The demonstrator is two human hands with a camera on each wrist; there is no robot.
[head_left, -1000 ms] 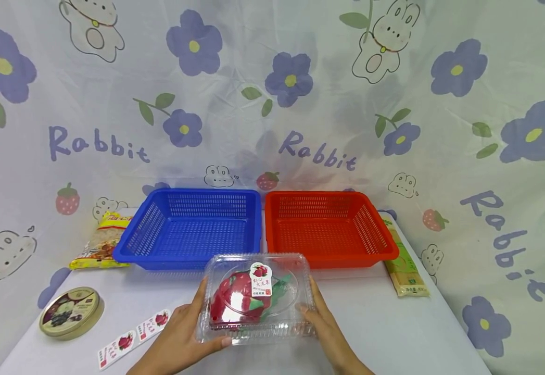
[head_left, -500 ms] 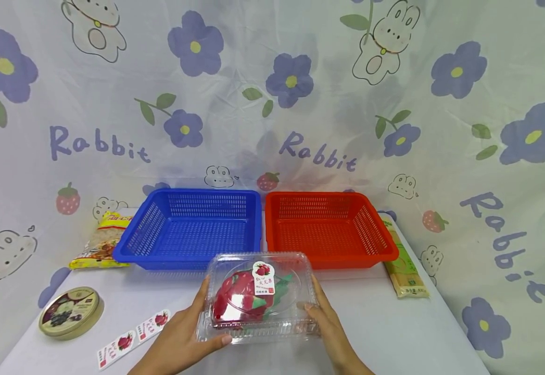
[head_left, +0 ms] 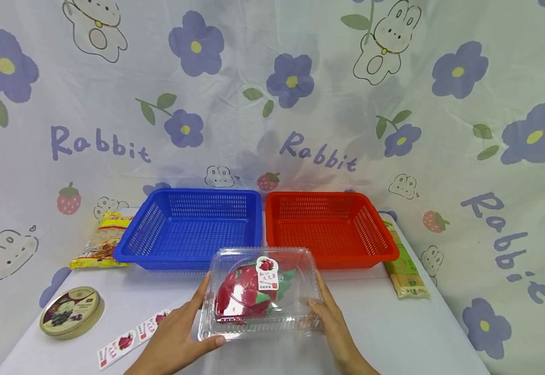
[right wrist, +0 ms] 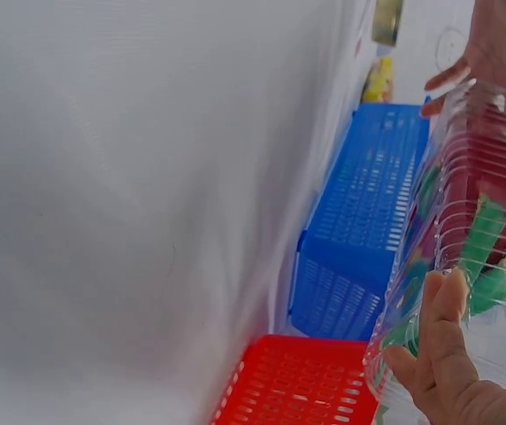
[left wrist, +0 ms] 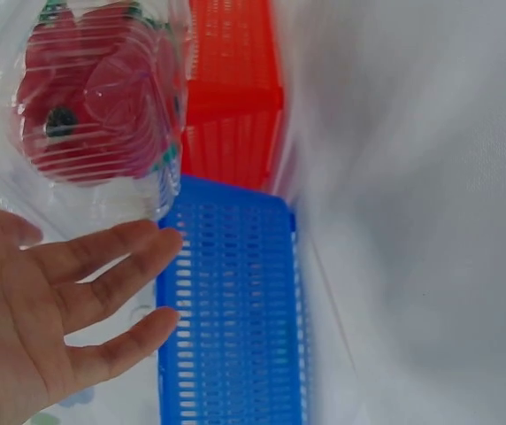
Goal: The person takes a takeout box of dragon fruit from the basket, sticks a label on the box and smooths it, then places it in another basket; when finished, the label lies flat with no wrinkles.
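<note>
A clear plastic clamshell box [head_left: 293,310] is held between both hands, tilted towards the head camera. Inside lies a red dragon fruit [head_left: 239,292] with green tips. The lid bears a white dragon fruit sticker [head_left: 267,274]. My left hand [head_left: 178,329] holds the box's left end, thumb at the front corner; in the left wrist view its other fingers [left wrist: 116,288] are spread beside the box. My right hand [head_left: 337,333] grips the right end, with fingertips [right wrist: 448,292] against the ribbed plastic in the right wrist view.
Behind the box stand a blue basket [head_left: 134,245] and a red basket [head_left: 333,260]. On the left lie a yellow food bag [head_left: 101,242], a round gold tin [head_left: 71,312] and a sticker strip [head_left: 124,342]. A green noodle packet [head_left: 405,265] lies right.
Both hands have shifted the box slightly to the right and up, a little nearer the baskets. Their hold on it looks the same.
</note>
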